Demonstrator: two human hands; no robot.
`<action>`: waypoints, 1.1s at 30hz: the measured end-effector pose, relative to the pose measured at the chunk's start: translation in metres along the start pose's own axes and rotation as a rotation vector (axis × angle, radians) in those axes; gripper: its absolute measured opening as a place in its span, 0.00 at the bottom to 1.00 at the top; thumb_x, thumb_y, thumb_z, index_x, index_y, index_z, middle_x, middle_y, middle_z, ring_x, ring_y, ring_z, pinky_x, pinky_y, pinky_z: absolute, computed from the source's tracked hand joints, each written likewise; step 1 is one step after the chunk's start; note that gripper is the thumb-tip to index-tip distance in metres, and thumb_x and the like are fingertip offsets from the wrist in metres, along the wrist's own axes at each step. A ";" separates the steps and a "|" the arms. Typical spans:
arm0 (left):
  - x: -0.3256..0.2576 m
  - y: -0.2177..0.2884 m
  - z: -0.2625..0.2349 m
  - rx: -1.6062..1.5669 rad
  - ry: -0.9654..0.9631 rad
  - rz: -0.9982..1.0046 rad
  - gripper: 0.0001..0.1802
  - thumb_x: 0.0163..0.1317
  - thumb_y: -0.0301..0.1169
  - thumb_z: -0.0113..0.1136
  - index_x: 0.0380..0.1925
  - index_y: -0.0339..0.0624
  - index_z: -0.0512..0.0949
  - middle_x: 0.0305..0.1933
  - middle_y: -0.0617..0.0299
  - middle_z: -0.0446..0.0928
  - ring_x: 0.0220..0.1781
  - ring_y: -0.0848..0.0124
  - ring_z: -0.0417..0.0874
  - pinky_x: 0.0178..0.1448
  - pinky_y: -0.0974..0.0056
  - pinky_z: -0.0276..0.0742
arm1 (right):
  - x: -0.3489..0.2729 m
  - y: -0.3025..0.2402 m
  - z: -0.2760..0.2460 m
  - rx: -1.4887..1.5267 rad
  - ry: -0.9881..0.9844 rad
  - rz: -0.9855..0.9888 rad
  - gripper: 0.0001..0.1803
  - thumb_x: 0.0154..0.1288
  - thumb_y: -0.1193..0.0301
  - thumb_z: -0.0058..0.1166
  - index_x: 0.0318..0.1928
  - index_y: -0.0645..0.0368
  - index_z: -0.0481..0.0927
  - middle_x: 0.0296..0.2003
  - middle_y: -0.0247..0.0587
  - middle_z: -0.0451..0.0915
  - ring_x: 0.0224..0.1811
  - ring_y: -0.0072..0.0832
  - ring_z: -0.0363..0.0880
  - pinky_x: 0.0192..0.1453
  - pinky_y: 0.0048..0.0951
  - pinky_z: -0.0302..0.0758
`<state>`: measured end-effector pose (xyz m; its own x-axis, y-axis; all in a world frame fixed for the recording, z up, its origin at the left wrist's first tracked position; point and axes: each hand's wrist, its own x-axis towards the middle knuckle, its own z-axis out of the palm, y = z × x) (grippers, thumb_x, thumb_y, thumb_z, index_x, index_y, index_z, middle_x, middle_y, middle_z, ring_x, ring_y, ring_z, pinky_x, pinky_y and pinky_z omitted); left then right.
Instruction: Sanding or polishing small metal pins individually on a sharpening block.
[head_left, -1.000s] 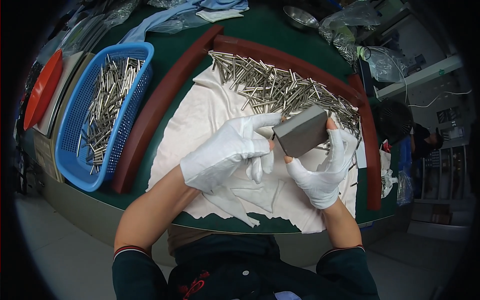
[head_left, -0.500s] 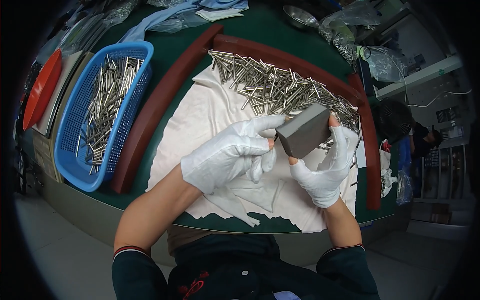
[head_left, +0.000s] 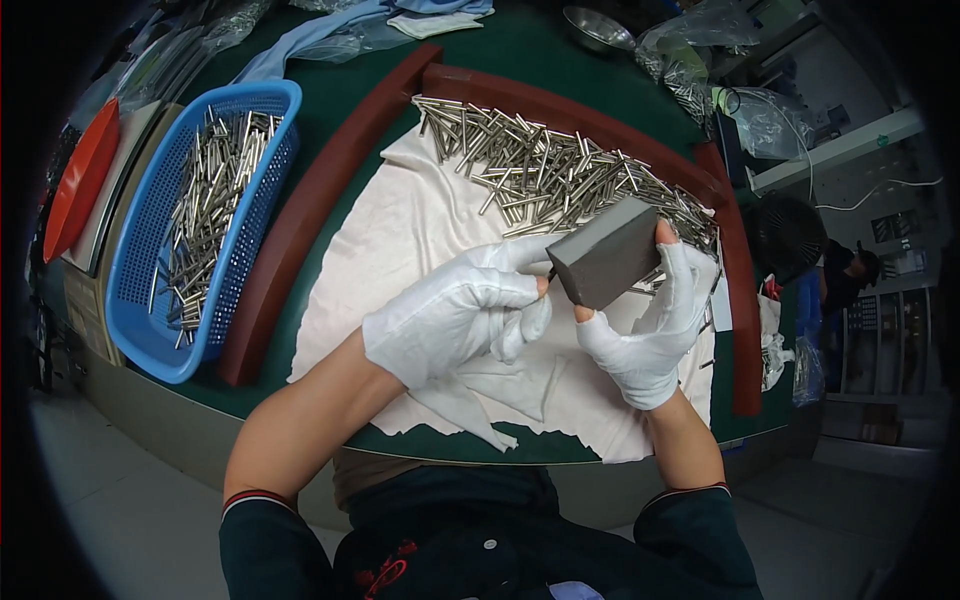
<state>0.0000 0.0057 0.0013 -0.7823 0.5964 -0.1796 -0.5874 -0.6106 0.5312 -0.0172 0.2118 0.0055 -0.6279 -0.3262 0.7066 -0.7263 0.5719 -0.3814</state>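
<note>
My right hand (head_left: 655, 325), in a white glove with bare fingertips, grips a grey rectangular block (head_left: 608, 255) by its edges, thumb below and fingers at its far right corner. The block is tilted above a pale cloth. My left hand (head_left: 465, 312), gloved the same way, is closed in a pinch at the block's left edge. A small dark tip shows between its fingertips and the block; what it belongs to is hidden. Beyond the block, a heap of short metal pins (head_left: 535, 165) lies on the pale cloth (head_left: 350, 270).
Dark red wooden bars (head_left: 305, 215) border the cloth on the left, back and right. A blue perforated basket (head_left: 140, 315) of similar pins stands at left, beside a red tray (head_left: 80, 185). A metal bowl (head_left: 598, 28) sits far back. Another person (head_left: 848, 275) is at far right.
The grey block has turned slightly, showing more of its broad face. Both hands keep nearly the same place and grip.
</note>
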 end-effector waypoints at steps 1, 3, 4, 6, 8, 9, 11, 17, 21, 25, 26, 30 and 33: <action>-0.002 0.002 -0.001 -0.047 -0.065 0.040 0.24 0.62 0.23 0.46 0.59 0.34 0.62 0.31 0.62 0.73 0.25 0.81 0.74 0.25 0.79 0.72 | -0.003 0.001 0.001 0.001 -0.001 0.009 0.49 0.36 0.68 0.72 0.62 0.65 0.64 0.46 0.46 0.64 0.46 0.34 0.68 0.45 0.31 0.70; 0.002 -0.002 0.000 -0.028 -0.043 0.010 0.24 0.61 0.23 0.50 0.59 0.33 0.62 0.36 0.60 0.74 0.25 0.82 0.75 0.25 0.80 0.72 | -0.003 -0.001 0.000 0.001 -0.010 0.019 0.49 0.36 0.68 0.72 0.62 0.65 0.63 0.45 0.45 0.64 0.45 0.34 0.68 0.45 0.31 0.70; 0.004 -0.004 0.000 -0.007 -0.022 -0.021 0.25 0.61 0.24 0.53 0.59 0.32 0.62 0.40 0.58 0.75 0.26 0.82 0.76 0.25 0.80 0.72 | 0.001 -0.002 0.001 -0.008 0.002 0.014 0.49 0.36 0.68 0.72 0.62 0.65 0.63 0.46 0.45 0.64 0.45 0.34 0.68 0.45 0.31 0.70; 0.003 -0.004 -0.001 0.005 -0.006 -0.034 0.26 0.60 0.24 0.53 0.59 0.32 0.61 0.40 0.58 0.75 0.25 0.82 0.75 0.24 0.79 0.70 | 0.004 -0.005 0.004 0.003 0.019 0.014 0.49 0.36 0.69 0.71 0.62 0.65 0.63 0.46 0.46 0.64 0.46 0.34 0.68 0.46 0.30 0.70; 0.002 -0.003 -0.001 0.018 0.010 -0.042 0.27 0.60 0.25 0.53 0.59 0.32 0.61 0.39 0.58 0.74 0.24 0.82 0.75 0.22 0.79 0.69 | -0.002 0.000 0.002 0.004 0.016 0.010 0.49 0.36 0.69 0.71 0.62 0.65 0.63 0.47 0.46 0.64 0.46 0.34 0.68 0.47 0.31 0.70; 0.001 -0.001 -0.001 -0.028 -0.060 -0.023 0.27 0.60 0.25 0.53 0.59 0.32 0.61 0.36 0.59 0.74 0.24 0.82 0.74 0.22 0.79 0.69 | -0.005 0.003 0.002 0.005 0.013 0.005 0.49 0.36 0.68 0.72 0.62 0.65 0.63 0.47 0.46 0.64 0.46 0.34 0.68 0.48 0.31 0.70; 0.003 -0.002 0.005 -0.002 0.001 -0.011 0.26 0.60 0.25 0.53 0.59 0.32 0.62 0.26 0.63 0.72 0.20 0.82 0.72 0.23 0.80 0.68 | -0.004 0.004 0.004 0.014 0.024 0.011 0.48 0.36 0.68 0.72 0.62 0.66 0.64 0.47 0.46 0.65 0.47 0.35 0.68 0.49 0.32 0.70; 0.001 0.000 -0.004 -0.053 -0.129 -0.011 0.23 0.61 0.24 0.52 0.57 0.34 0.64 0.35 0.60 0.74 0.25 0.82 0.75 0.24 0.80 0.70 | -0.004 0.003 0.006 0.028 0.036 0.011 0.49 0.36 0.67 0.72 0.61 0.66 0.64 0.46 0.45 0.65 0.47 0.35 0.68 0.48 0.32 0.70; 0.004 -0.005 -0.002 -0.023 0.026 -0.058 0.21 0.62 0.23 0.52 0.55 0.34 0.65 0.41 0.59 0.74 0.27 0.82 0.77 0.27 0.81 0.72 | -0.002 0.001 0.006 0.001 0.031 0.039 0.49 0.36 0.67 0.72 0.62 0.66 0.64 0.45 0.46 0.65 0.47 0.34 0.68 0.45 0.32 0.71; 0.002 -0.003 0.001 -0.060 0.023 -0.033 0.21 0.61 0.23 0.52 0.56 0.35 0.65 0.40 0.61 0.74 0.27 0.82 0.76 0.27 0.81 0.72 | -0.004 0.002 0.006 0.055 0.009 0.038 0.48 0.37 0.67 0.72 0.62 0.65 0.64 0.46 0.45 0.64 0.47 0.33 0.68 0.46 0.31 0.70; 0.003 -0.004 0.003 -0.067 0.038 -0.029 0.21 0.61 0.23 0.52 0.56 0.35 0.65 0.40 0.62 0.74 0.27 0.82 0.76 0.26 0.81 0.72 | -0.005 0.001 0.003 0.029 -0.007 0.027 0.48 0.37 0.67 0.72 0.62 0.65 0.64 0.45 0.45 0.64 0.47 0.33 0.68 0.46 0.31 0.70; 0.002 0.000 0.004 0.016 0.057 -0.105 0.24 0.63 0.23 0.48 0.59 0.34 0.61 0.32 0.62 0.72 0.26 0.80 0.76 0.24 0.79 0.73 | 0.000 0.001 0.007 0.071 0.003 0.065 0.49 0.37 0.68 0.72 0.62 0.65 0.63 0.46 0.45 0.64 0.47 0.33 0.68 0.47 0.31 0.70; 0.003 0.002 -0.001 0.000 -0.082 0.013 0.26 0.61 0.23 0.49 0.61 0.34 0.60 0.32 0.61 0.73 0.25 0.79 0.76 0.24 0.77 0.73 | -0.008 0.003 0.002 0.028 -0.035 0.045 0.49 0.37 0.67 0.73 0.62 0.65 0.64 0.46 0.44 0.64 0.47 0.33 0.68 0.47 0.32 0.70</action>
<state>-0.0040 0.0054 0.0011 -0.7705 0.6288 -0.1045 -0.5772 -0.6188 0.5328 -0.0152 0.2151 -0.0024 -0.6688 -0.3271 0.6677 -0.7047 0.5650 -0.4291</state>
